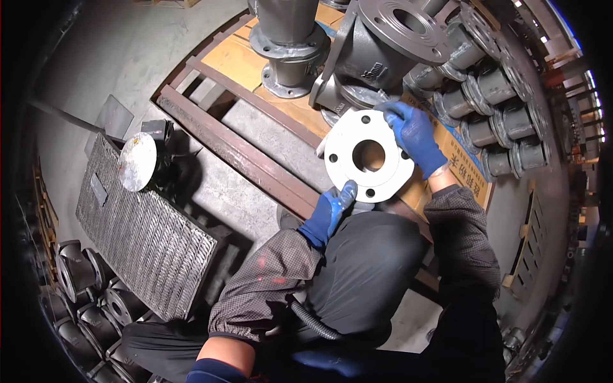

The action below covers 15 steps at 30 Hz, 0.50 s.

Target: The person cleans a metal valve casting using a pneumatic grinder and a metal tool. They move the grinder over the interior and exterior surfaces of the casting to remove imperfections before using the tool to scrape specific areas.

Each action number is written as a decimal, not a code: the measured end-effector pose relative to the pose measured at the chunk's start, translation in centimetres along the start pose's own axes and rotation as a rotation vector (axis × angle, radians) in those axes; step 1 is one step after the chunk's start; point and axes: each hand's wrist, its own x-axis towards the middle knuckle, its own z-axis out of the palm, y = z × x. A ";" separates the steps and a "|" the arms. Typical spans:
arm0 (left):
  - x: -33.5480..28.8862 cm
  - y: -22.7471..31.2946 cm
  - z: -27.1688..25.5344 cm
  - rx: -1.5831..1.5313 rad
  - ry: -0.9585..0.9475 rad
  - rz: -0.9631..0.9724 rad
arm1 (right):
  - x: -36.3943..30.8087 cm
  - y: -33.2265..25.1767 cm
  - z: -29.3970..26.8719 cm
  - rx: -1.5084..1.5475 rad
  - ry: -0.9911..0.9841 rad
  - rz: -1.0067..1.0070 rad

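Observation:
A pale, round metal flange [347, 167] with a large centre bore and several bolt holes faces me above my knee. My left hand [330, 214], in a blue glove, grips its lower left edge with the thumb on the face. At the upper right edge my right hand [412, 134], also gloved in blue, has its fingers wrapped round the rim. Whatever lies behind the flange is mostly hidden. Just beyond it stands a large dark grey cast valve body [367, 60] with flanged openings.
A brown steel frame [246, 150] carries cardboard [233, 60] and a flanged pipe piece [287, 48]. Several flanged pipe fittings [456, 102] are stacked at right. A ridged metal plate [143, 230] with a round disc [137, 161] sits at left. More castings [99, 325] lie lower left.

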 end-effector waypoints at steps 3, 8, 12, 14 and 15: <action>0.4 -0.3 1.3 -0.097 -0.028 -0.294 | -0.9 2.0 -1.1 -0.052 0.016 -0.037; 2.8 -1.4 0.1 0.383 -0.214 -0.247 | -2.2 7.3 -1.4 -0.185 0.314 -0.203; -0.2 1.3 -2.2 0.467 0.050 -0.166 | -4.1 14.1 -1.9 -0.231 0.411 0.183; -1.5 -0.5 -8.6 0.559 0.188 0.112 | -4.8 15.0 -1.9 -0.218 0.441 0.313; -2.8 0.0 -10.3 0.636 0.254 0.063 | -5.4 16.9 -1.9 -0.254 0.461 0.409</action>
